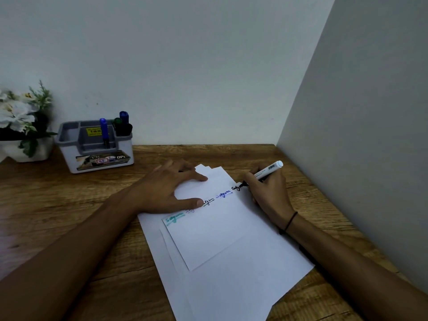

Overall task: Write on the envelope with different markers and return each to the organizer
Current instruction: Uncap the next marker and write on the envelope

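White rectangular paper envelope [208, 232] at frame centre, atop larger white sheets [243, 274] on brown wood-grain desk [69, 205]. 5 scribbled words run along envelope's upper edge: teal, faint, black, blue, black. Right hand [269, 193] curled tight round white-barrelled black marker [266, 173], tip touching envelope's far corner. Left hand [166, 188] flat, fingers spread, pressing envelope, gripping nothing. Grey plastic organizer [97, 147] upper left, holding 4 markers [122, 126]. White artificial flowers [18, 112] at left edge.

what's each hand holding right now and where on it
The right hand grips a marker low on its barrel, near the tip. The left hand holds nothing; it presses flat on the envelope.
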